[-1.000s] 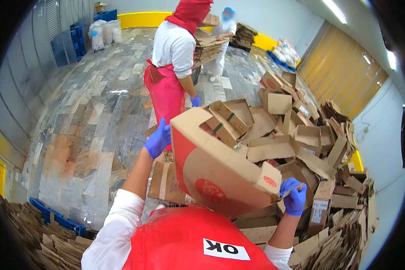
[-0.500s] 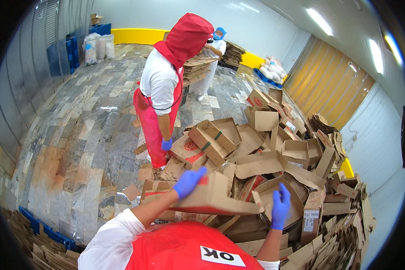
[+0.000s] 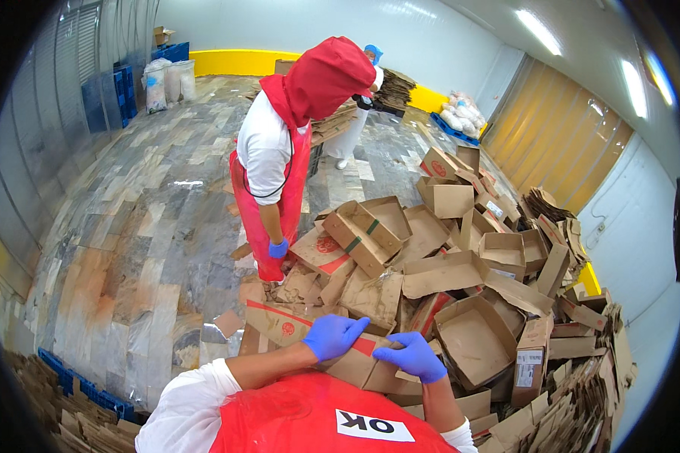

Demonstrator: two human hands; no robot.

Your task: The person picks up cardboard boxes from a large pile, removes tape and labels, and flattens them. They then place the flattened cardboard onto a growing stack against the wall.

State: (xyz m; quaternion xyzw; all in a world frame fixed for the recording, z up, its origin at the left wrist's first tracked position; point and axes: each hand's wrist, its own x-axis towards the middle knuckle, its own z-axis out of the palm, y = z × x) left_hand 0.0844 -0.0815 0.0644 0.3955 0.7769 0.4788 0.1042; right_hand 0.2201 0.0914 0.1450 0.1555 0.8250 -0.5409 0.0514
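Observation:
A brown cardboard box (image 3: 279,323) with a red stripe and a red emblem lies spread close in front of my red apron. My left hand (image 3: 338,337), in a blue glove, grips its upper edge by the red patch, with the thumb stretched to the right. Just right of it, my right hand (image 3: 414,356), also gloved in blue, rests against the cardboard, its fingers stretched toward the left hand and thumb apart. My hands and the apron cover part of the box.
Opened boxes (image 3: 472,340) pile up ahead and right. Flattened cardboard (image 3: 574,400) is stacked at lower right, more beside a blue pallet (image 3: 87,392) at lower left. A co-worker in a red hood and apron (image 3: 279,162) stands ahead; another person (image 3: 355,124) stands farther back.
The box has come down and spread out lower in front of me. My right hand has moved left onto the cardboard; my left hand has shifted slightly right and down.

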